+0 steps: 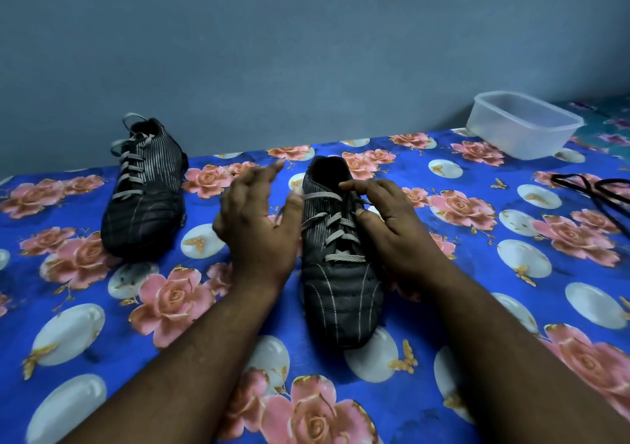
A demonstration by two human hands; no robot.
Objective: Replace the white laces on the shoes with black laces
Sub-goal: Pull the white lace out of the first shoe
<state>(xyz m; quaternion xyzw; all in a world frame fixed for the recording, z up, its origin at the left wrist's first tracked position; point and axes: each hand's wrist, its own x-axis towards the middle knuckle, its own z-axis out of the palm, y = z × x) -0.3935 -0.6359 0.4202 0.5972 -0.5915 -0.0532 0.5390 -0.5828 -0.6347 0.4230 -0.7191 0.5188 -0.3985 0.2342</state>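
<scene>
A floral blue cloth lay before a grey wall. Between the hands, the shoe pointed toe-first toward the person; the left hand and right hand pinched its white lace.

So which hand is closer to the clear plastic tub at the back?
Right. The right hand rests on the near shoe, nearer the tub; the left hand is beyond that shoe's other side.

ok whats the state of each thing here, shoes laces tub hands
near shoe: white lace partly undone at top
far shoe: fully laced in white
black laces: loose on the cloth
plastic tub: lidless
left hand: pinching lace end
right hand: pinching lace at top
</scene>
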